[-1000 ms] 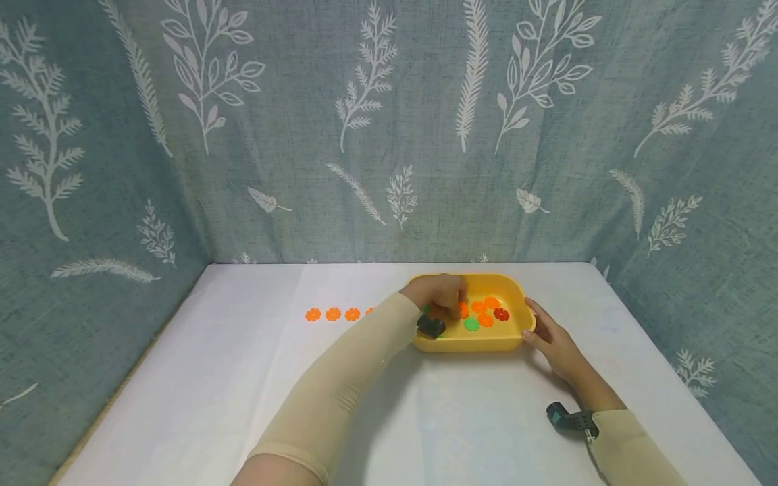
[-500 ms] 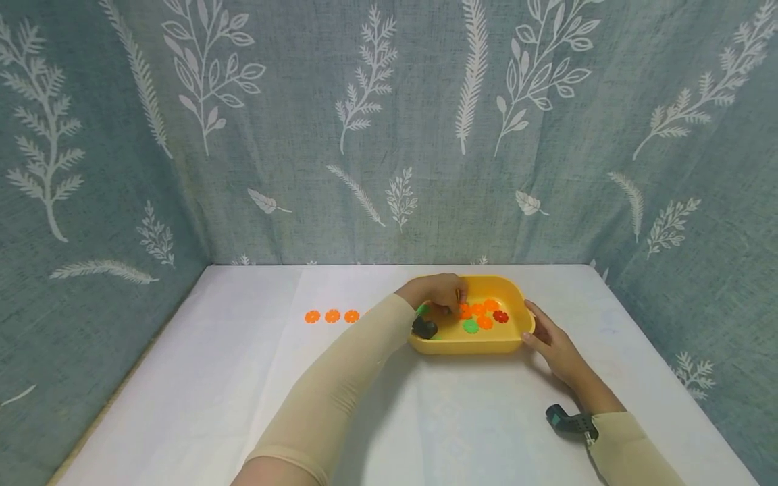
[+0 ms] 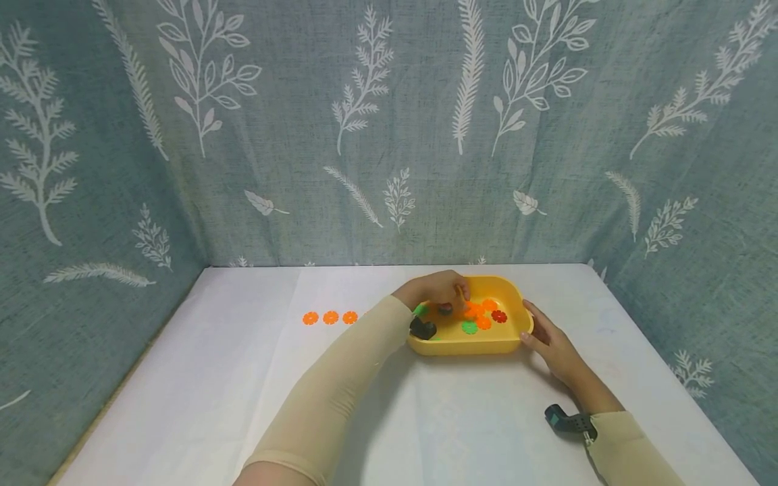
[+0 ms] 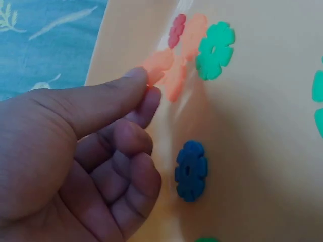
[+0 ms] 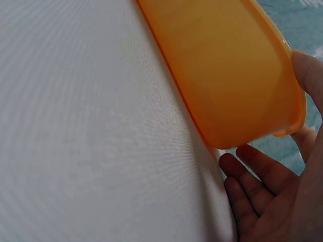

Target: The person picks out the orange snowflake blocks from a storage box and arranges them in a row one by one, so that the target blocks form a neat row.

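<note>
My left hand [image 3: 442,289] reaches into a yellow tray [image 3: 468,348]. In the left wrist view its thumb and index finger pinch the edge of an orange flower-shaped disc [image 4: 159,64], with the other fingers curled below. More orange discs [image 4: 194,36] overlap close by, beside a green disc [image 4: 216,50] and a red disc [image 4: 176,31]. A blue disc [image 4: 192,171] lies on the tray floor near the curled fingers. My right hand [image 3: 554,343] grips the tray's right end, thumb on one side; in the right wrist view several fingers [image 5: 257,194] rest close under the corner.
Left of the tray, orange discs [image 3: 331,317] lie in a row on the white table [image 3: 462,418]; the left sleeve [image 3: 346,378] crosses in front of the row's right end. A patterned grey-green cloth [image 3: 377,148] hangs behind and at both sides.
My left hand shifts slightly inside the tray, and a dark disc beneath it comes into sight. The orange disc by the sleeve is now hidden. My right hand keeps its grip on the tray.
</note>
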The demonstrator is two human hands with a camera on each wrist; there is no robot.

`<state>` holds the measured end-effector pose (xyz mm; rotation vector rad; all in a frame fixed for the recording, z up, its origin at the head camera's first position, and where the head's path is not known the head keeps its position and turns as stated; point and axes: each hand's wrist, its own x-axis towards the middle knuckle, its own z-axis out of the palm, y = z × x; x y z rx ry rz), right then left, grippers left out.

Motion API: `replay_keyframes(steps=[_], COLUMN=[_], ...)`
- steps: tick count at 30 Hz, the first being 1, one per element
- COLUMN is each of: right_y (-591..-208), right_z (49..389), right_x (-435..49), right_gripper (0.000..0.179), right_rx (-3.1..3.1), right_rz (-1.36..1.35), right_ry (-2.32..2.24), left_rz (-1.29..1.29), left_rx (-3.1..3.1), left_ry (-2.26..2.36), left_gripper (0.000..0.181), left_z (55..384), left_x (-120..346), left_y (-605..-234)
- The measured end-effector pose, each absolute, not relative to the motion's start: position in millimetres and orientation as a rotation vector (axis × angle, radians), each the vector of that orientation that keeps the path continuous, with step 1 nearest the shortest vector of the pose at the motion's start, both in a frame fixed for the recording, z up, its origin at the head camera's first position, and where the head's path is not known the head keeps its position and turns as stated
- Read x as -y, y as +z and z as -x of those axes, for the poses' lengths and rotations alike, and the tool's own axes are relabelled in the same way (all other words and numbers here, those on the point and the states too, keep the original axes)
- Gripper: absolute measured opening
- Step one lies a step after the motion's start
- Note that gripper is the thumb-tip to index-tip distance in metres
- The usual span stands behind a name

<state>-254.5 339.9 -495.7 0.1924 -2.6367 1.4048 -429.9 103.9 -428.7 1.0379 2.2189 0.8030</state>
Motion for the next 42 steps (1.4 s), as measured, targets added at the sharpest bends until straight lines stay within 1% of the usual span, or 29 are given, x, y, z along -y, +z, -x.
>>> replay_keyframes(steps=[4,11,21,27,36,42], right_y=[-495,-495,-495,-493,-491,-490], right_z=[254,254,252,253,252,250], right_x=[-339,-340,-339,-340,-339,-339], right_gripper=[0.072,0.073,0.073,0.072,0.072,0.072], right_rx=[2.643,2.64,2.648,2.647,2.655,2.661], right_rz=[-0.188,-0.176,-0.181,-0.189,-0.174,-0.186], right_ry=[1.406,1.414,1.4,1.403,1.422,1.394], left_rz=[-1.042,-1.063,-1.027,-1.013,-1.023,-1.019], left_rx=[-2.17,-2.147,-2.133,-2.114,-2.067,-2.068], left_ry=[0.879,0.955,0.997,1.036,1.048,1.06], left_gripper=[0.007,0.009,0.009,0.012,0.02,0.012], left_z=[429,431,429,427,423,419], left_x=[-102,-100,-97,-94,-90,-86], left_y=[-426,-420,-419,-413,-407,-399])
